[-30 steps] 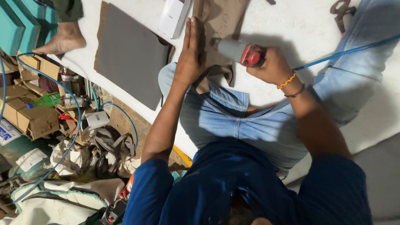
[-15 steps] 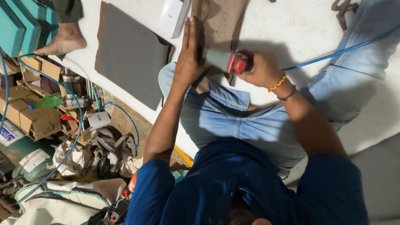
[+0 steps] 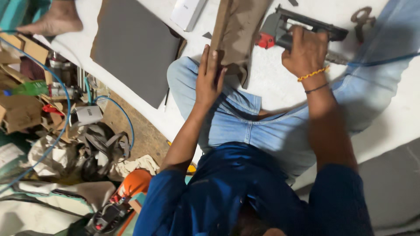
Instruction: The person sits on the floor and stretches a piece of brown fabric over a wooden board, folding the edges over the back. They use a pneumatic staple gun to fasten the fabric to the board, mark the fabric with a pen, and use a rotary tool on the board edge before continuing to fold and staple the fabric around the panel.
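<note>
My left hand lies flat with fingers together, pressing a brown fabric-covered board that rests against my knee in light blue jeans. My right hand grips a grey pneumatic staple gun with a red tip. The red tip sits just right of the board's edge. A blue air hose runs off to the right from the gun.
A large grey panel lies on the white surface to the left, with a white box above it. Scissors lie at top right. Another person's bare foot is at top left. Clutter, boxes and blue hoses fill the left side.
My right hand has pulled the staple gun right and up, away from the board. The camera has moved closer. My left hand stays pressed on the board.
</note>
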Available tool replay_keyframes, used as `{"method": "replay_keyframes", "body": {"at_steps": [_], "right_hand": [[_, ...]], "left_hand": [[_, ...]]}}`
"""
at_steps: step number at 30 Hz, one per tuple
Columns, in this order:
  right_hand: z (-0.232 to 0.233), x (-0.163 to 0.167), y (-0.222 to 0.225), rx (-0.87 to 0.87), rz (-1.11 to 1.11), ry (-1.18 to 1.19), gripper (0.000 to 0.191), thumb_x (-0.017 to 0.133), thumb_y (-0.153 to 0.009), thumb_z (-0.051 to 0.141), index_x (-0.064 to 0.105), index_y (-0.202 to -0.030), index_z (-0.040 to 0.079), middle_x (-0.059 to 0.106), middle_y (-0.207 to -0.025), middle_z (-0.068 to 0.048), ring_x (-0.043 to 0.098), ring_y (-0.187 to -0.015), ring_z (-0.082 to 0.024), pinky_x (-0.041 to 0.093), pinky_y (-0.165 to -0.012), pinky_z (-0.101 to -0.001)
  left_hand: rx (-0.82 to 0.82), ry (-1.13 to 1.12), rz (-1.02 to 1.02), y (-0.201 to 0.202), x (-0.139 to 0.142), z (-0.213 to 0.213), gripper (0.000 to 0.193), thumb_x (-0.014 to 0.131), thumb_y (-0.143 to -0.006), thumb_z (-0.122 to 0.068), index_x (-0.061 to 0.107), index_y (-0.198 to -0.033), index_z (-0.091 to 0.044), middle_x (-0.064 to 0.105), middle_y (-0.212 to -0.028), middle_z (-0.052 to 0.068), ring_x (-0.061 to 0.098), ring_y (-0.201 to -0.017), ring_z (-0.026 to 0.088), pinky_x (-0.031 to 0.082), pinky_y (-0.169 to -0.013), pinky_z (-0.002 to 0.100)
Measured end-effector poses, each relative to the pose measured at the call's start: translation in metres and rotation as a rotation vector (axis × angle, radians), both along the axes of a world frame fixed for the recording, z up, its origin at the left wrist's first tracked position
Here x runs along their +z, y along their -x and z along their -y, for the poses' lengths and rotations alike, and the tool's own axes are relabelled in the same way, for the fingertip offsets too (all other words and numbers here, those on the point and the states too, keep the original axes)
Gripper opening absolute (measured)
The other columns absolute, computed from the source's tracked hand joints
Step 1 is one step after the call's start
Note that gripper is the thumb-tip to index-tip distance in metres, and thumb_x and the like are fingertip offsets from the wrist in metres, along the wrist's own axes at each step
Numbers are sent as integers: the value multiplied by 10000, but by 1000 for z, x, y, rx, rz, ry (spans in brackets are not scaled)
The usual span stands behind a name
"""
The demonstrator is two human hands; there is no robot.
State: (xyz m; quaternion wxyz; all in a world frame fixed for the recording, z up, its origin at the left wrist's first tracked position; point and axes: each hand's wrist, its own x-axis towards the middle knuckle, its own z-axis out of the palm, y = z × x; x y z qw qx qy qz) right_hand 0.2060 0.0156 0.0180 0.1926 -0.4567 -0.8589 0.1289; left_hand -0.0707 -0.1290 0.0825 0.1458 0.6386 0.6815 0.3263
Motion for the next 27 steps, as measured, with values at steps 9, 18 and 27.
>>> {"method": "replay_keyframes", "body": {"at_steps": [9,18,27], "right_hand": [[12,47,2,38,-284,201,466,801,-792,128,574,-1188,32,716,-923,-117,688,-829,-365,530,-739,-459],[67,48,26,157,-665,794,278,798,-851,154,726,-1078,11,761,-960,-104,742,-886,-149,581,-797,-328],[65,41,28,197,-637,768,263,802,-827,138,734,-1047,10,766,-951,-104,748,-884,-159,582,-794,-328]], "left_hand": [[72,-25,-103,2,-13,1,531,722,-927,41,628,-1412,-151,367,-1606,260,492,-1450,461,518,-1153,444],[22,10,-11,5,-10,1,352,713,-833,73,675,-1163,-41,291,-1630,272,464,-1455,480,524,-1135,446],[57,-46,47,-5,-13,0,264,651,-806,79,666,-1053,-10,192,-1658,310,449,-1468,484,513,-1140,456]]}}
